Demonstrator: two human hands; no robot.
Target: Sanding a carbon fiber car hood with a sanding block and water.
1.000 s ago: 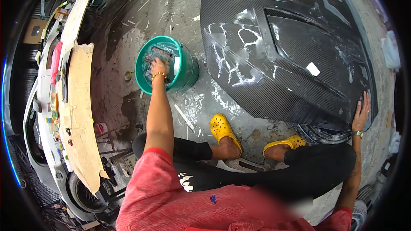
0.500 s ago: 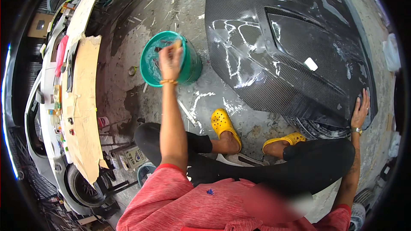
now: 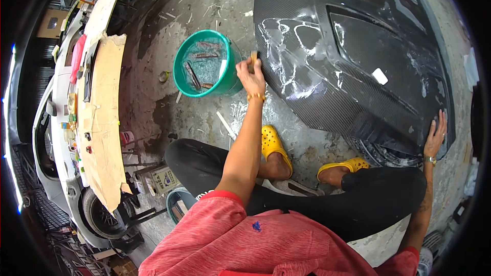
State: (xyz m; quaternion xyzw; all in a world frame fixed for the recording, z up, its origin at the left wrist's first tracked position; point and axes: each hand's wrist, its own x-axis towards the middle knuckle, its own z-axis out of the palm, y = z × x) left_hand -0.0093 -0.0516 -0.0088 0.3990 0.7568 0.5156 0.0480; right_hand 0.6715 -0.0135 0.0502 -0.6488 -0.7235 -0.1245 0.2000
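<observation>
My left hand (image 3: 251,77) is closed on a small tan block with a dark side (image 3: 254,56). It hangs between the green bucket (image 3: 228,91) and the near left edge of a dark woven carbon-fibre car hood (image 3: 358,117). Water fills the bucket, and several dark strips (image 3: 192,75) lie in it. Milky wet streaks run over the hood's left part. On the hood's near right corner my right hand (image 3: 434,135) rests flat, fingers stretched out. A small white rounded piece (image 3: 380,76) lies on the hood.
Both feet, in yellow clogs (image 3: 275,145), stand on the wet concrete floor (image 3: 204,125), which is littered with pale strips. A tire (image 3: 381,154) sits beneath the hood. Cardboard sheets (image 3: 105,122) and a white car body (image 3: 61,138) stand at left. A second bucket (image 3: 176,197) is beside my left leg.
My left hand has come out of the bucket with the block and moved right toward the hood. The right hand stays on the hood's corner. The view has shifted slightly.
</observation>
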